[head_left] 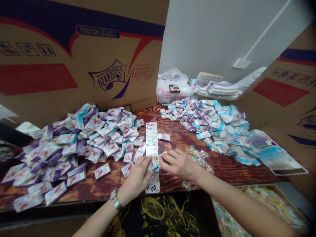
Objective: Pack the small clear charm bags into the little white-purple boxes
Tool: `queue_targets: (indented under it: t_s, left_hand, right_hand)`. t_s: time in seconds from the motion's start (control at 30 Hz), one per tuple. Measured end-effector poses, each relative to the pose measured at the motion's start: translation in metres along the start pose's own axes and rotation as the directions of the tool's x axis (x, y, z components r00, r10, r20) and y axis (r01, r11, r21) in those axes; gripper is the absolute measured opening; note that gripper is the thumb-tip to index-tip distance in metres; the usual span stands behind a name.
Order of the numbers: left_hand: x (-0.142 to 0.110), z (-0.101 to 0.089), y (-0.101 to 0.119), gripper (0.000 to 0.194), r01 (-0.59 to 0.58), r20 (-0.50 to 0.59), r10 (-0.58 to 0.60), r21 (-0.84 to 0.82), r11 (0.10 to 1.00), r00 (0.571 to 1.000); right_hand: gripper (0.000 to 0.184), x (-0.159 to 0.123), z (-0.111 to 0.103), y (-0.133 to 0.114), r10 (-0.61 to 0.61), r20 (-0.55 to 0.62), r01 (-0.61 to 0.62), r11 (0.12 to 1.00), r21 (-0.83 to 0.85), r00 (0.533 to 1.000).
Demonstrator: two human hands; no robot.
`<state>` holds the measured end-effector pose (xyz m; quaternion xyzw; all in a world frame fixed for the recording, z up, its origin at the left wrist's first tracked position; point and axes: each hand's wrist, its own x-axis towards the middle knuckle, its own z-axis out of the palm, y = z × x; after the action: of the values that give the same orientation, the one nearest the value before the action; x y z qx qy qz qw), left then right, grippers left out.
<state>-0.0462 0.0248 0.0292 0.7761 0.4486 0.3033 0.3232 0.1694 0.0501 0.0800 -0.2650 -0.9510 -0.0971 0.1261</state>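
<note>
Entry, nearest first: my left hand (135,177), metal wristwatch (115,197) on its wrist, fingers (145,161) closed on a long printed card strip (151,138) at its bunched middle. My right hand (179,164), fingertips (164,157) pinching the same strip, lies just beside. The strip runs lengthwise across a varnished wooden table (177,146). Near the right hand: clear bags of colourful pieces (197,159). Left: heaped purple-edged packets (86,138). Right: heaped blue-edged packets (209,121). Farthest: white plastic bags (172,87) and a printed cardboard carton (81,49).
</note>
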Motion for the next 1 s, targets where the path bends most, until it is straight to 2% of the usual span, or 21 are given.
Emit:
queue_targets:
  t_s: [0.13, 0.23, 0.37, 0.47, 0.53, 0.67, 0.77, 0.83, 0.9, 1.0]
  left_hand:
    - [0.0, -0.001, 0.007, 0.043, 0.012, 0.033, -0.014, 0.039, 0.999, 0.999]
    - [0.001, 0.001, 0.011, 0.04, 0.027, 0.069, -0.033, 0.092, 0.995, 0.997]
    - [0.001, 0.005, 0.013, 0.04, 0.031, 0.056, -0.04, 0.157, 0.987, 0.998]
    - [0.0, 0.007, 0.012, 0.042, 0.008, -0.003, -0.008, 0.174, 0.985, 1.0]
    - [0.0, 0.009, 0.012, 0.044, -0.012, -0.052, 0.021, 0.17, 0.985, 0.998]
    - [-0.001, 0.014, 0.012, 0.048, -0.037, -0.136, 0.058, 0.153, 0.987, 0.989]
    - [-0.002, 0.016, 0.011, 0.048, -0.048, -0.156, 0.071, 0.148, 0.988, 0.985]
    - [-0.003, 0.016, 0.01, 0.048, -0.053, -0.157, 0.076, 0.149, 0.987, 0.985]
    - [-0.003, 0.015, 0.01, 0.047, -0.06, -0.157, 0.084, 0.156, 0.986, 0.984]
    - [-0.003, 0.014, 0.012, 0.046, -0.06, -0.16, 0.087, 0.166, 0.984, 0.983]
  right_hand:
    - [0.022, -0.002, -0.002, 0.0, -0.193, 0.074, 0.2, 0.974, -0.104, 0.978]
    - [0.022, -0.003, 0.002, 0.0, -0.195, 0.067, 0.195, 0.981, 0.009, 0.978]
    - [0.023, -0.001, 0.006, -0.004, 0.017, -0.033, -0.006, 0.951, 0.308, 0.999]
    - [0.021, 0.002, 0.005, -0.011, 0.236, -0.04, -0.182, 0.835, 0.519, 0.971]
    - [0.019, 0.003, 0.007, -0.017, 0.399, -0.028, -0.294, 0.719, 0.63, 0.917]
    - [0.012, 0.002, 0.025, -0.029, 0.661, 0.001, -0.429, 0.486, 0.761, 0.75]
    - [0.011, 0.002, 0.042, -0.035, 0.754, 0.06, -0.431, 0.306, 0.849, 0.654]
    - [0.013, 0.002, 0.048, -0.038, 0.769, 0.116, -0.434, 0.223, 0.873, 0.628]
    - [0.013, 0.004, 0.046, -0.042, 0.761, 0.153, -0.452, 0.2, 0.869, 0.631]
    - [0.013, 0.005, 0.036, -0.049, 0.739, 0.119, -0.472, 0.289, 0.833, 0.663]
